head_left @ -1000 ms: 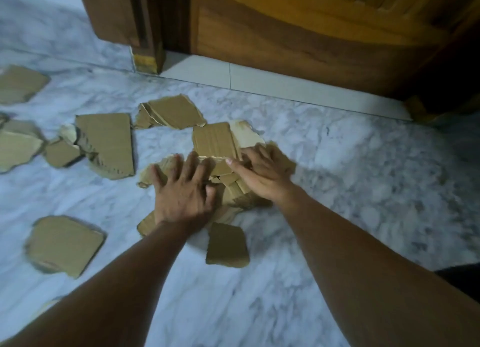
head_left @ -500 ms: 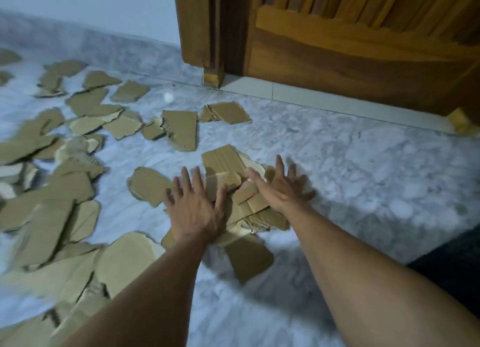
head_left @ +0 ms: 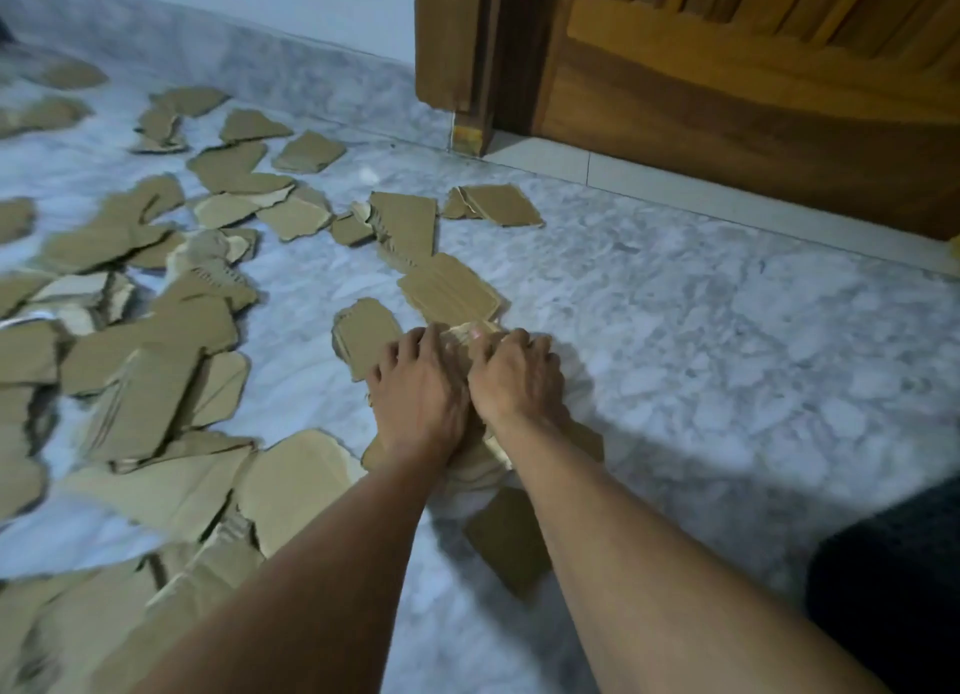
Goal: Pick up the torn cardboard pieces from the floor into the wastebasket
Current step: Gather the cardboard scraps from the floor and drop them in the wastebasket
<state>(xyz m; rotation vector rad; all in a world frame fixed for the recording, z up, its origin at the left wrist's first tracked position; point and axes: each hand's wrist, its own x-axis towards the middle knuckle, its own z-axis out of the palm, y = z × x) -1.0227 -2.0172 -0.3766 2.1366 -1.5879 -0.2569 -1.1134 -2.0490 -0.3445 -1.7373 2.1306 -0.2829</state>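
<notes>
Torn brown cardboard pieces lie scattered over the grey marble floor (head_left: 701, 330), most of them on the left (head_left: 156, 340). In the middle, my left hand (head_left: 421, 392) and my right hand (head_left: 514, 376) are pressed side by side, fingers curled around a small bunch of cardboard pieces (head_left: 467, 335) that shows between and under them. A flat piece (head_left: 449, 291) lies just beyond my fingertips, another (head_left: 363, 332) beside my left hand. One more piece (head_left: 511, 537) lies under my right forearm. No wastebasket is in view.
A wooden door (head_left: 727, 85) and its frame post (head_left: 457, 44) stand at the back right above a pale threshold strip (head_left: 675, 184). A white wall with a marble skirting (head_left: 234, 44) runs along the back left. Something dark (head_left: 893, 579) sits at the lower right edge.
My hands, spread flat on the pile before, have drawn together and closed around the bunch of pieces. The view has swung left, showing many more pieces on that side.
</notes>
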